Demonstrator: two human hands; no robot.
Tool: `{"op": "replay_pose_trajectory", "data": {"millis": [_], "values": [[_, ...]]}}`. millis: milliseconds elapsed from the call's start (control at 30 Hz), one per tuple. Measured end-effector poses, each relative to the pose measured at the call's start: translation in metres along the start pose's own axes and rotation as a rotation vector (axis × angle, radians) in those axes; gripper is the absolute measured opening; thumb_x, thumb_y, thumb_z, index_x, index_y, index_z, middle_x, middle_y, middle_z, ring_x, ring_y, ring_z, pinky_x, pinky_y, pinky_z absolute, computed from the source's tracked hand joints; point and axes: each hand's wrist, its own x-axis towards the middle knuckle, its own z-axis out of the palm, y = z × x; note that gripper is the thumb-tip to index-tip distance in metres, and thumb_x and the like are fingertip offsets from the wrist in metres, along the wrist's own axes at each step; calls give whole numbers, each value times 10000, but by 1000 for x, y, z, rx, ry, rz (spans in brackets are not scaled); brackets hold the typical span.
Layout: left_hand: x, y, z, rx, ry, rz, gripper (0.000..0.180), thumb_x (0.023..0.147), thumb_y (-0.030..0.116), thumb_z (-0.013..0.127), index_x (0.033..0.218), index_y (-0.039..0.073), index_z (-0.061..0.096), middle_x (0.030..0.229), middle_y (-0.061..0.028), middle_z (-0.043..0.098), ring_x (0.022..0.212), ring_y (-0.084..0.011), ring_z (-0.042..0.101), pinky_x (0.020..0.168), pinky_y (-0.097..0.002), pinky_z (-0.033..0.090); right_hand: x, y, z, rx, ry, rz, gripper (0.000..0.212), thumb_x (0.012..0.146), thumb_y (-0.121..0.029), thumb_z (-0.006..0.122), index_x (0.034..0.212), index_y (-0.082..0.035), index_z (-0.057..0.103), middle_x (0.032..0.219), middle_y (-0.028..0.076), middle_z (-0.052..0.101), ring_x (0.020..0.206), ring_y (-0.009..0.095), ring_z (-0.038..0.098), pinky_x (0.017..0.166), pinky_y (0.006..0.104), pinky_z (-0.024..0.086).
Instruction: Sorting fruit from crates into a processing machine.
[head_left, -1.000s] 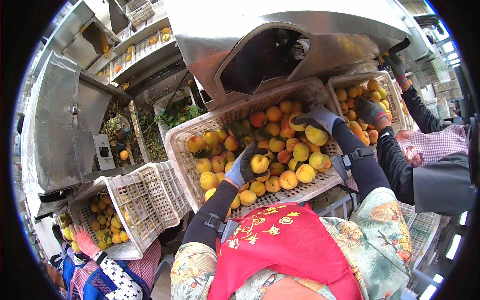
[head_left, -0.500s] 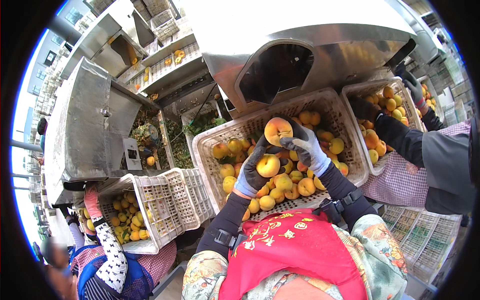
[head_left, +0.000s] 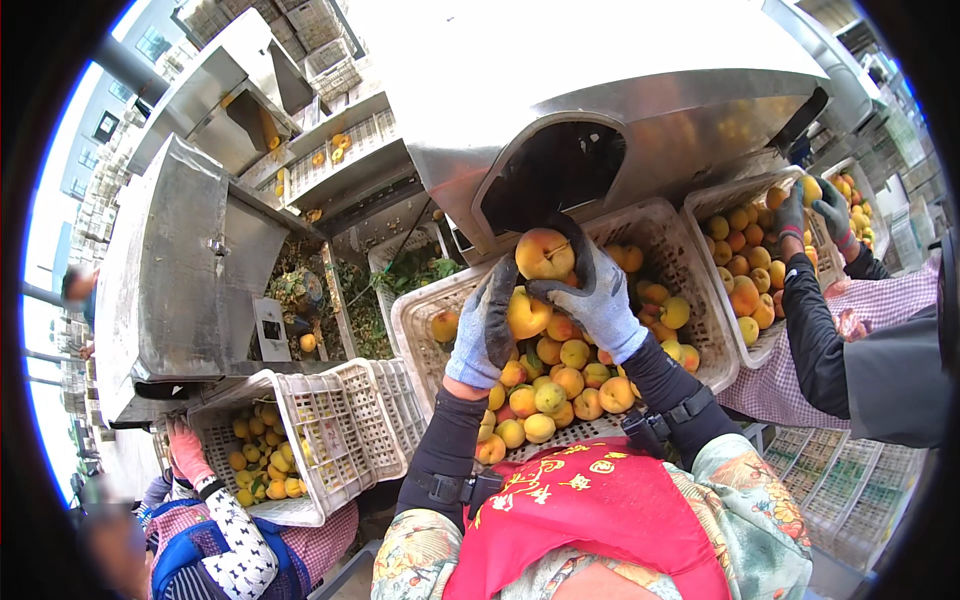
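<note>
Both of my hands wear grey-blue gloves with dark palms and are raised over a white plastic crate [head_left: 716, 300] of yellow-orange peaches. My right hand [head_left: 600, 300] has its fingers curled round a large peach [head_left: 545, 254], just in front of the dark opening [head_left: 553, 165] in a metal machine. Close beside it, my left hand [head_left: 484, 325] is closed against a second peach [head_left: 527, 313], slightly lower. The left fingertips reach up next to the upper peach; whether they touch it I cannot tell. Many loose peaches [head_left: 568, 381] lie in the crate below.
On the right, a co-worker's gloved hands [head_left: 808, 205] hold a peach over another crate [head_left: 765, 345]. At the left, a co-worker's pink-gloved hand [head_left: 188, 450] rests by a tilted crate [head_left: 318, 440] of fruit. A second metal machine [head_left: 165, 290] stands there, with leafy debris [head_left: 360, 290] beside it.
My hands have moved a little toward the machine opening and leftward, with both peaches. The right co-worker's hands have come together above their crate, now with a peach.
</note>
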Motion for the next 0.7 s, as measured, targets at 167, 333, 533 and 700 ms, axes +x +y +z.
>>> {"op": "replay_pose_trajectory", "data": {"millis": [167,333,533,700], "values": [[-6,-23,25,-1127,117,-514,441,1008,305,432,1305,-16,489,1257,-170,574,1182,-264,552,1018,-382,451,28,33,20,-307,232,-184,866,650,-412,820,1315,3,452,1200,208,561,1083,391,527,1008,471,384],[-16,-37,18,-1569,154,-774,531,975,433,448,1251,-12,534,1225,-178,595,1191,-275,545,1038,-453,418,33,39,27,-469,210,-169,826,679,-404,780,1324,-6,449,1318,230,461,1208,465,411,1066,547,281],[-27,-29,16,-1505,226,-533,451,947,365,517,1273,52,508,1240,-84,587,1199,-164,512,1061,-398,398,48,77,52,-454,214,-170,781,752,-374,732,1363,-10,408,1365,231,433,1249,454,393,1077,543,270],[-12,-12,18,-1650,244,-602,465,869,103,595,1316,38,485,1263,-130,548,1180,-269,520,1068,-452,398,102,28,32,-539,370,-219,694,791,-319,707,1356,-25,431,1359,197,465,1216,372,466,1042,488,343]]}}
